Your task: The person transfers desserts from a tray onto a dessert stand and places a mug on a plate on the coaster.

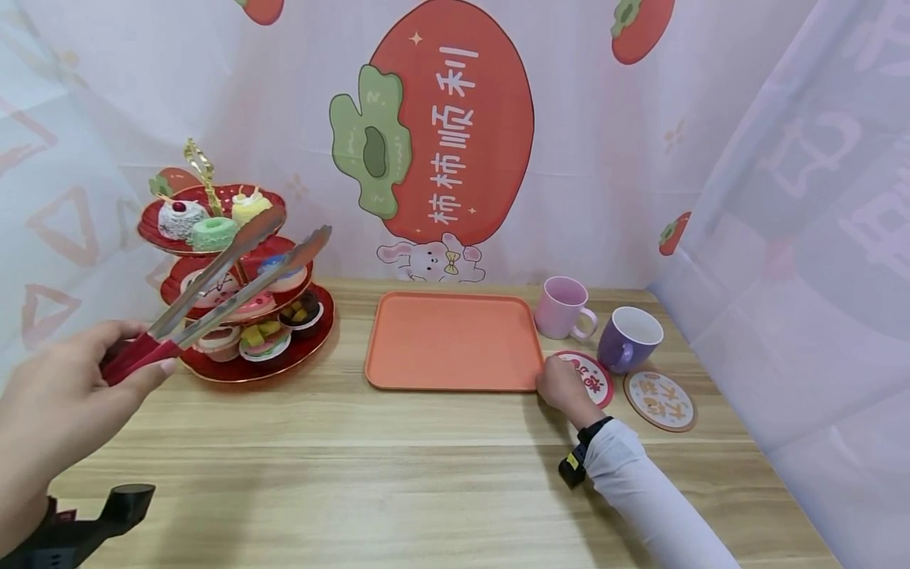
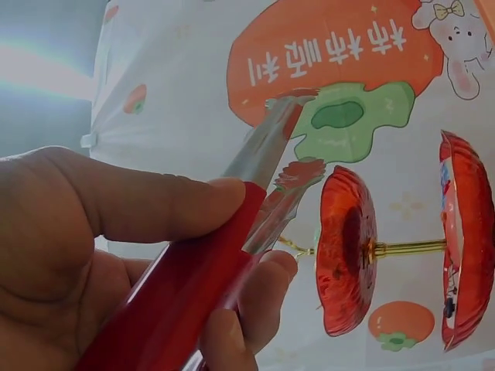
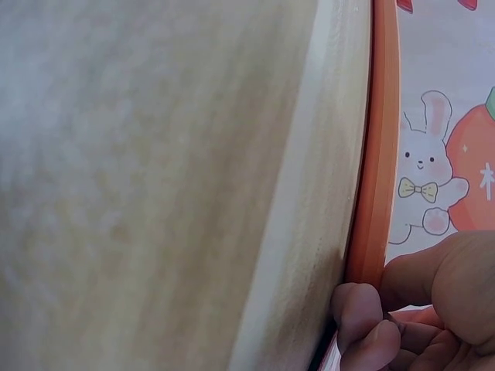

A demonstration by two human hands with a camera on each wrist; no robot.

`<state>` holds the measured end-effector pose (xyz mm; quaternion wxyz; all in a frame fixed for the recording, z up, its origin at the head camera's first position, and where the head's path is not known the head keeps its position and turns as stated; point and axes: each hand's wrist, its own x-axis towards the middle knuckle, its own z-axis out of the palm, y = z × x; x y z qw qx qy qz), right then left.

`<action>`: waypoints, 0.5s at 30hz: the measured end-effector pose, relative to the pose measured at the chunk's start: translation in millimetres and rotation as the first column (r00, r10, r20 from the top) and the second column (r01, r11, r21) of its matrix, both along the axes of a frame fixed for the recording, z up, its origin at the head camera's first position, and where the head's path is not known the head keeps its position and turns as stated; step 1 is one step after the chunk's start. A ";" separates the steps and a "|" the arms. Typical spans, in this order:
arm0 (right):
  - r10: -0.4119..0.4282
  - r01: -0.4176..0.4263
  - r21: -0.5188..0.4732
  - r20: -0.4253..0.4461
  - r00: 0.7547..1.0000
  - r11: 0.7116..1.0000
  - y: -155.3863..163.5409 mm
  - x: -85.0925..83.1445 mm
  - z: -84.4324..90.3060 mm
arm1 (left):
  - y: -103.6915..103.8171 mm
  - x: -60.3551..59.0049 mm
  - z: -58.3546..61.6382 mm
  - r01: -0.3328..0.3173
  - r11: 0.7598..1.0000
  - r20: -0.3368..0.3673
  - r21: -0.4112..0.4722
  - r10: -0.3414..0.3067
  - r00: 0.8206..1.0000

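My left hand (image 1: pixel 71 415) grips metal tongs (image 1: pixel 193 291) by their red handles, thumb on one side and fingers on the other. The tongs' brown-tipped arms stand apart, with nothing between them. In the head view they overlap a three-tier red dessert stand (image 1: pixel 327 325) bearing several toy cakes. At the front right corner of an orange rectangular tray (image 1: pixel 455 341), my right hand (image 1: pixel 566 393) pinches the rim (image 3: pixel 373 178) between thumb and curled fingers. The tray lies flat on the table and carries nothing. That same hand partly covers a pink-rimmed round coaster (image 1: pixel 600 385).
A pink mug (image 1: pixel 558 312) stands just right of the tray, and a purple mug (image 1: pixel 617 341) is beside it. Farther right lies an orange-rimmed coaster (image 1: pixel 657 401). Printed cloth (image 1: pixel 604 174) hangs behind the wooden table (image 1: pixel 355 474) and along both sides.
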<state>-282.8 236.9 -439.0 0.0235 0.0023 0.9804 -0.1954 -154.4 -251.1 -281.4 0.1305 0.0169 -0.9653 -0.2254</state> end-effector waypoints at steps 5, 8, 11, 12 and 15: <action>-0.012 0.012 -0.004 0.008 1.000 1.000 0.7 -0.6 -0.2 | 9.0 -5.0 0.3 0.036 0.999 0.015 -0.002 -0.036 0.999; -0.013 0.013 -0.001 0.001 1.000 1.000 1.0 -0.7 -0.7 | 12.2 -9.1 -2.5 0.079 0.997 0.013 -0.002 -0.079 0.997; -0.011 0.011 0.002 -0.007 1.000 1.000 1.0 -0.5 -0.8 | 15.8 -11.7 -6.0 0.117 0.993 0.010 0.008 -0.117 0.993; -0.009 0.009 0.000 -0.008 1.000 1.000 1.0 -0.4 -0.7 | 16.6 -12.2 -7.1 0.126 0.992 0.020 0.014 -0.127 0.992; -0.004 0.004 0.000 -0.006 1.000 1.000 0.9 -0.5 -0.8 | 19.0 -14.5 -11.7 0.160 0.986 0.028 0.038 -0.161 0.987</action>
